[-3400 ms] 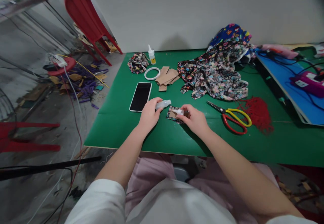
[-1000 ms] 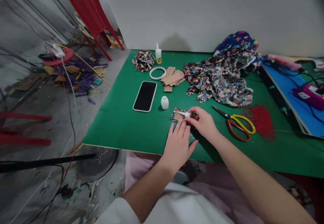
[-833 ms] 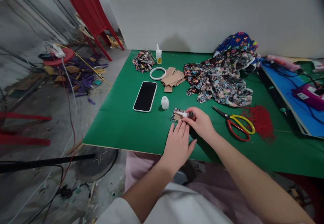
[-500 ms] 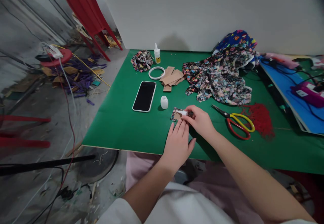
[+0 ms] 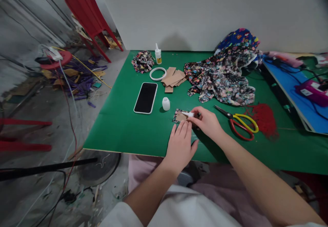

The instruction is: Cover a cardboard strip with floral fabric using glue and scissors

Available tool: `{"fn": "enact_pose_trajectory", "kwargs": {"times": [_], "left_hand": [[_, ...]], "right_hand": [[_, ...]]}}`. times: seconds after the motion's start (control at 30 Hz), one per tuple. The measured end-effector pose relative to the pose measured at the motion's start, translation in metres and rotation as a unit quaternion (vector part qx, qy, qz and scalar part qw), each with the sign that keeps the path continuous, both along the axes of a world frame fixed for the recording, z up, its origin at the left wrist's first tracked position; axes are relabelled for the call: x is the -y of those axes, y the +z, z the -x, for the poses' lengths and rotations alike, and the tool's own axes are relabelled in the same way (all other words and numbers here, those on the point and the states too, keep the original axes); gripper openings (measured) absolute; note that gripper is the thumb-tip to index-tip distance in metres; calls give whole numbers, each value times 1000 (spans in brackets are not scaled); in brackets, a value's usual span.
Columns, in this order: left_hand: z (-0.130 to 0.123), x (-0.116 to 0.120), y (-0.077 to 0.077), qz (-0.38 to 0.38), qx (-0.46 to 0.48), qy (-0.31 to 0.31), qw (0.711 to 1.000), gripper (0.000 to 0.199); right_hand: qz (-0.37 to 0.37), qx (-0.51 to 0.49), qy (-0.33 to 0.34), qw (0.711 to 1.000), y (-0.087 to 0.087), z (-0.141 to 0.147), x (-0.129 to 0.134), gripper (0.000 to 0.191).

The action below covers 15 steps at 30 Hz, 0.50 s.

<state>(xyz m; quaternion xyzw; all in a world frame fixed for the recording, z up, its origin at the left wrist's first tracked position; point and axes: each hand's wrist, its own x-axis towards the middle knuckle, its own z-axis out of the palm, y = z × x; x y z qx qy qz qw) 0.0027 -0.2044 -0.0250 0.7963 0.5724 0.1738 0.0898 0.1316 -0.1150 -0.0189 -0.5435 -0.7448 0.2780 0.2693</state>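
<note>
My left hand (image 5: 180,141) lies flat on the near edge of a small piece of brown card (image 5: 180,117) edged with floral fabric. Its fingers are stretched out, holding nothing. My right hand (image 5: 208,122) pinches a white, pointed glue nozzle (image 5: 189,114) between thumb and fingers. The nozzle's tip points left, over the card; whether it touches cannot be made out. Part of the card is hidden under my hands. Just beyond stands a small white bottle (image 5: 166,104) with an open top.
A phone (image 5: 146,98), white ring (image 5: 158,73), cardboard strips (image 5: 174,78), glue bottle (image 5: 158,56) and floral scrunchie (image 5: 142,62) stand farther left and back. Floral fabric (image 5: 222,80) lies behind my hands. Scissors (image 5: 239,122) and red threads (image 5: 263,119) are at right on the green table (image 5: 115,128).
My right hand has shifted slightly right with the glue nozzle, exposing more of the card. My left hand stays in place.
</note>
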Motion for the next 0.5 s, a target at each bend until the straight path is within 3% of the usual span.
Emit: {"fn": "enact_pose_trajectory", "kwargs": {"times": [0.5], "left_hand": [[-1,-1,-1,6,-8,0,1000,51]], "right_hand": [[4,-13,9,1000,1,-2,4,19]]}}
